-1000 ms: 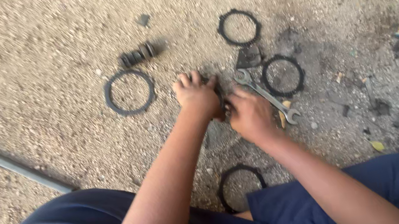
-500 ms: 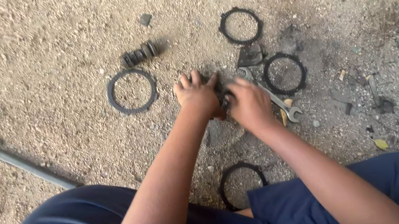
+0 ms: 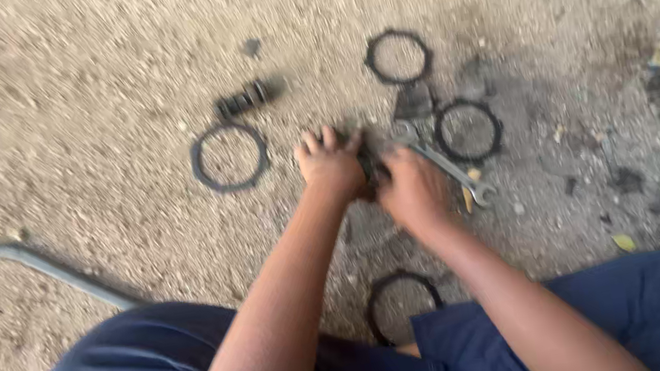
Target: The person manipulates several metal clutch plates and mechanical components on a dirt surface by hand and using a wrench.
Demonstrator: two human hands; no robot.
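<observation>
Your left hand [image 3: 331,166] and right hand [image 3: 411,191] met over the sandy ground [image 3: 72,93], both closed on a small dark part [image 3: 369,169] pinched between them; it was mostly hidden by your fingers, so its shape could not be told. A grey metal open-ended spanner [image 3: 442,167] lay just beyond your right hand, slanting away to the right, touching or nearly touching your knuckles. Four black flat rings lay around: one ring left of your left hand [image 3: 229,157], one ring at the top [image 3: 398,57], one ring right of the spanner [image 3: 468,131], and one ring near your knees [image 3: 403,304]. A short black ribbed cylinder [image 3: 244,99] lay above the left ring. A grey bent pipe [image 3: 28,265] ran along the ground at your left.
</observation>
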